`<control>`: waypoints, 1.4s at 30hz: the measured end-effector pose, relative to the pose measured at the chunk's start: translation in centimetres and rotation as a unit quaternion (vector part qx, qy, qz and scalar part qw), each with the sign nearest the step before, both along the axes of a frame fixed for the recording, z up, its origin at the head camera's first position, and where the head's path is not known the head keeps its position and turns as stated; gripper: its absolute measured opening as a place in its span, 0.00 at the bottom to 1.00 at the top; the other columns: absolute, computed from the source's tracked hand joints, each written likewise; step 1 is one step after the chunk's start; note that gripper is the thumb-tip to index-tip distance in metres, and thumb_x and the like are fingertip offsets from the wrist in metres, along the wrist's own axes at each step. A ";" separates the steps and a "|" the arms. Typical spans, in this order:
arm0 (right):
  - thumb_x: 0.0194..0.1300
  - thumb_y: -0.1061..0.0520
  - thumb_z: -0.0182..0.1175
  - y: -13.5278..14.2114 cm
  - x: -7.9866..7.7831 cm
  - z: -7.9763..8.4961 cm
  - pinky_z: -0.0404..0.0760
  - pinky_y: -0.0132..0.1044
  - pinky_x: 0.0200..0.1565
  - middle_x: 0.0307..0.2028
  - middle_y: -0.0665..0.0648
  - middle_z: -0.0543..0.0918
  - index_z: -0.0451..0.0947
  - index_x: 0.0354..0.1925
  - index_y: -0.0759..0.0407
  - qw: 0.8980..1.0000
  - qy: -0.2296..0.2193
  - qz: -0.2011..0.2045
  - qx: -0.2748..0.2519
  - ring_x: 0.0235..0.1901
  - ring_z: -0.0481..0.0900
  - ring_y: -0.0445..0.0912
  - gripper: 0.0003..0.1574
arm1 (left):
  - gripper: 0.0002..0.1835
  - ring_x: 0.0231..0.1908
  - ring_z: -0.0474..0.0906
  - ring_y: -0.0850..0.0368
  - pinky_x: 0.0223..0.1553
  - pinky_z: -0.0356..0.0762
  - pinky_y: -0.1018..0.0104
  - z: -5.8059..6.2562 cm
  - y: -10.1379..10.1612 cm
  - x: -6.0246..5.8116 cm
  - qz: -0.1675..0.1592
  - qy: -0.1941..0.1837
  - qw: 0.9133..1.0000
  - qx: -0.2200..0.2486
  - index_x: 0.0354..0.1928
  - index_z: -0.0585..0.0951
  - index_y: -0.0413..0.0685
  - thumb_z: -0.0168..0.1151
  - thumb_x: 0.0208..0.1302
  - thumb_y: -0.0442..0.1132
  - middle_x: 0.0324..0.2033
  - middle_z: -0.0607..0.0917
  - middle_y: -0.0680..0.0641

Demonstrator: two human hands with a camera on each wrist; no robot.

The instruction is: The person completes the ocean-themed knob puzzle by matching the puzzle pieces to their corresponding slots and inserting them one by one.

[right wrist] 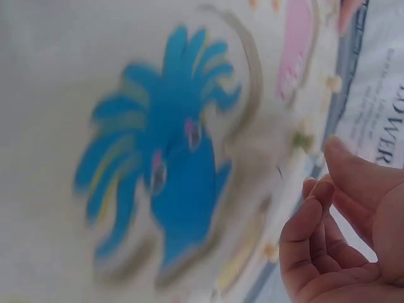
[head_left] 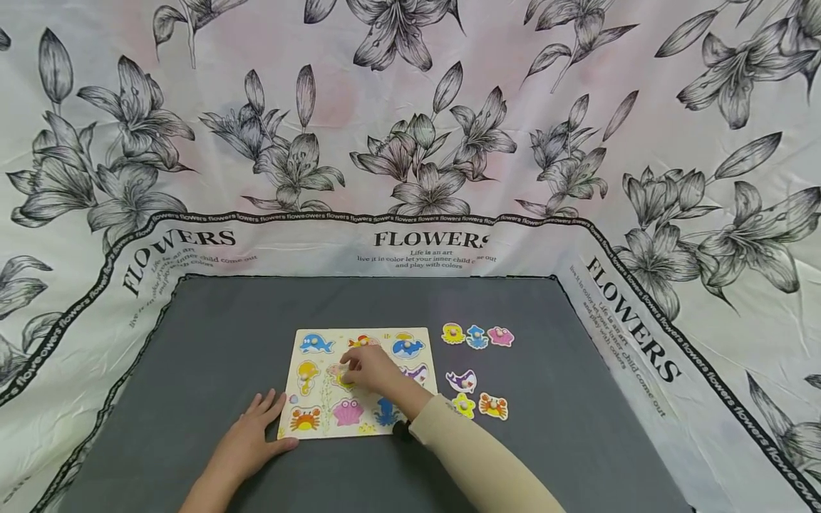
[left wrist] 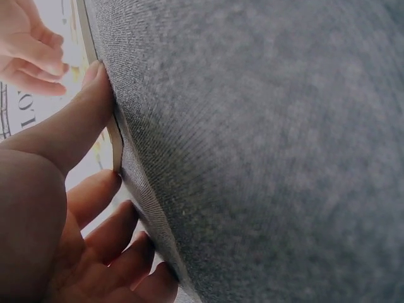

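Note:
A cream puzzle board (head_left: pixel 323 388) with sea-animal shapes lies on the grey table. At its lower left corner my left hand (head_left: pixel 246 438) touches the edges, thumb on the near side and fingers spread along the left. The left wrist view has the thumb and index finger against the board's edge. Over the middle of the board is my right hand (head_left: pixel 368 367), its fingers bent beside a small yellow shape (head_left: pixel 344 378). In the right wrist view its thumb and index fingertips are apart with nothing visible between them, above the blue squid shape (right wrist: pixel 183 158).
Right of the board lie loose pieces: a yellow octopus (head_left: pixel 452 333), a blue squid (head_left: pixel 477 337), a pink piece (head_left: pixel 500 336), a purple-and-white shark (head_left: pixel 461 382), a yellow star (head_left: pixel 463 406) and an orange crab (head_left: pixel 493 406). Flower-printed cloth (head_left: pixel 423 246) surrounds the table.

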State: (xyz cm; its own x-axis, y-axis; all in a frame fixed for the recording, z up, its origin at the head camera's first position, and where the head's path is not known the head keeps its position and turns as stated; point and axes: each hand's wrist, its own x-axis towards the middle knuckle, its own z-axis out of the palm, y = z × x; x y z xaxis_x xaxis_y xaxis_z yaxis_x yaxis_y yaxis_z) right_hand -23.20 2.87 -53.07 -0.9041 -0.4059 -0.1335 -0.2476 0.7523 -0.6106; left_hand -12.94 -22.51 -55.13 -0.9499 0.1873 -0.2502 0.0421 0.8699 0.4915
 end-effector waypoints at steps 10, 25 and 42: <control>0.66 0.57 0.69 5.7 0.2 2.8 0.78 0.30 0.32 0.37 0.51 0.86 0.86 0.52 0.58 0.996 0.079 -0.033 -0.037 0.32 0.79 0.40 0.16 | 0.57 0.76 0.48 0.28 0.66 0.58 0.26 0.3 0.5 0.3 -0.001 0.005 1.000 0.007 0.76 0.64 0.42 0.74 0.50 0.64 0.75 0.60 0.31; 0.64 0.59 0.71 14.7 0.9 3.9 0.81 0.35 0.32 0.36 0.53 0.87 0.87 0.49 0.60 0.980 0.120 -0.141 -0.066 0.33 0.81 0.43 0.15 | 0.58 0.74 0.49 0.25 0.65 0.58 0.25 0.0 0.7 0.9 -0.010 0.012 1.000 0.003 0.75 0.63 0.39 0.73 0.49 0.66 0.74 0.60 0.29; 0.62 0.62 0.69 20.2 -4.7 -0.7 0.83 0.47 0.45 0.40 0.61 0.87 0.87 0.48 0.63 0.973 0.091 -0.207 0.048 0.40 0.82 0.52 0.15 | 0.59 0.74 0.48 0.25 0.66 0.56 0.25 0.2 1.0 0.7 -0.012 0.000 1.000 -0.014 0.76 0.62 0.39 0.73 0.49 0.67 0.74 0.59 0.28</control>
